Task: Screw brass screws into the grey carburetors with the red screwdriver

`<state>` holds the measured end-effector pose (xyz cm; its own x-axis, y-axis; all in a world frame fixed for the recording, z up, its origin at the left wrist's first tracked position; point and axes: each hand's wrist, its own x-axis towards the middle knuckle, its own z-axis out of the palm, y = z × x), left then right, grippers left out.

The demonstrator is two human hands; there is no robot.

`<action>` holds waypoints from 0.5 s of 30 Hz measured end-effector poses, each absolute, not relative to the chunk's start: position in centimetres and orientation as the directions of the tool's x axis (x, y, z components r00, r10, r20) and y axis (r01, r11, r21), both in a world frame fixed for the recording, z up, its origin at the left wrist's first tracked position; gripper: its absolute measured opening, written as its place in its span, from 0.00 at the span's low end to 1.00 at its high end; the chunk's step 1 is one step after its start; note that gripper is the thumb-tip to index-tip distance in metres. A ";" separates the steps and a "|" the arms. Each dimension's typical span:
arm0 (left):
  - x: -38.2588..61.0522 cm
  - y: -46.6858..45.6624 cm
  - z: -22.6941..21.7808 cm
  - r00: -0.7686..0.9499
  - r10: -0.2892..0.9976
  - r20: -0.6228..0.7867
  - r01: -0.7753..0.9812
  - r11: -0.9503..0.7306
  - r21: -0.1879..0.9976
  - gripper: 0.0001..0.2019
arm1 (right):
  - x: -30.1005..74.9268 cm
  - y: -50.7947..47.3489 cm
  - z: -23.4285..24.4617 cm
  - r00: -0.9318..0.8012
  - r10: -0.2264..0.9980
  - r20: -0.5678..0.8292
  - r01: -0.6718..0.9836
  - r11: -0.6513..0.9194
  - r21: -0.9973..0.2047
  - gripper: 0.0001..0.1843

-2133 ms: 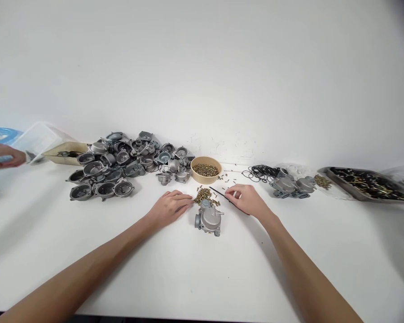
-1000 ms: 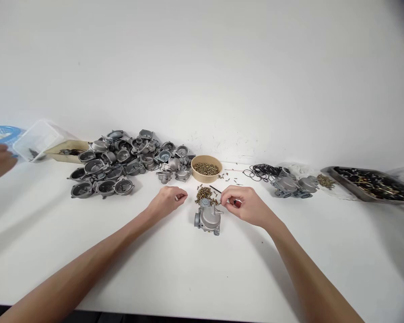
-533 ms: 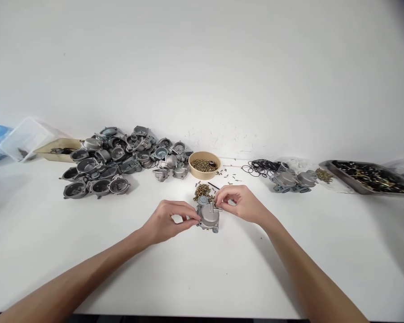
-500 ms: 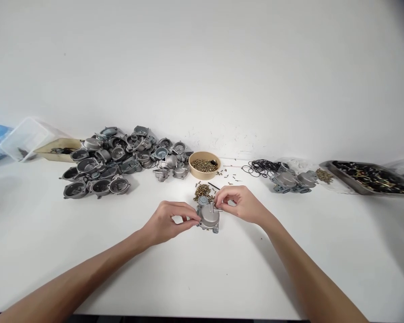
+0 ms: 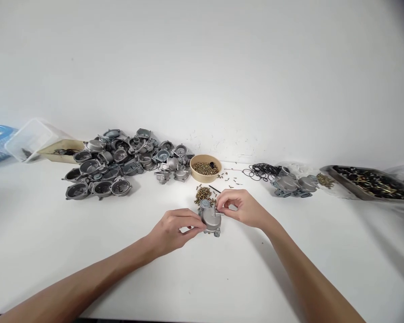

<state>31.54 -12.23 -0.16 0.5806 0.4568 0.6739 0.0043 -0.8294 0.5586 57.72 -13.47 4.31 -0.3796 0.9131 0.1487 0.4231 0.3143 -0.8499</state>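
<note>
A small grey metal carburetor body [image 5: 210,219] sits on the white table in front of me. My left hand [image 5: 175,229] pinches its left side with thumb and fingers. My right hand [image 5: 241,207] is curled at its upper right edge, fingertips pressed together on a small part I cannot make out, with a thin black tool [image 5: 215,189] running out behind the fingers. A loose heap of brass screws [image 5: 204,194] lies just behind the carburetor.
A tan bowl of brass screws [image 5: 205,168] stands behind the heap. A big pile of grey metal bowls [image 5: 114,161] fills the left. Black O-rings [image 5: 261,171], two assembled carburetors [image 5: 293,185] and a metal tray [image 5: 368,184] lie to the right. Plastic containers [image 5: 32,140] sit far left.
My left hand left the screw heap and closed on the carburetor's left side. My right hand came in from the right to its top edge. Another person's hand at far left has gone.
</note>
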 end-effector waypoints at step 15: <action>31.5 -12.2 -0.4 0.593 0.480 0.647 0.019 -0.811 0.585 0.05 | 58.1 -13.5 4.6 -0.382 0.909 0.169 0.466 0.347 -0.814 0.01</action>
